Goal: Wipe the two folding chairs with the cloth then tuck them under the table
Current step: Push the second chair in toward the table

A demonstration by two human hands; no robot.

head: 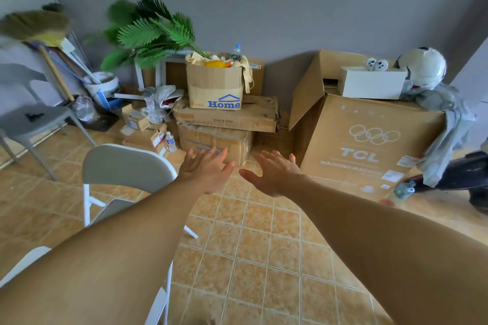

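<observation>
Fingers [211, 156] of both hands are spread straight, holding nothing; left hand [204, 174] and right hand [276, 175] hover mid-frame. A folding chair [124, 163] stands at nine o'clock of them. No cloth shows. Probably best to fetch it first, then wipe from the top downward.

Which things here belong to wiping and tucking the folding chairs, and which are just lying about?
Job: white folding chair; second white chair, mostly hidden; left hand and right hand, both empty.
Lying about: Home box, TCL box, broom, palm plant, helmet, grey plastic chair.
</observation>
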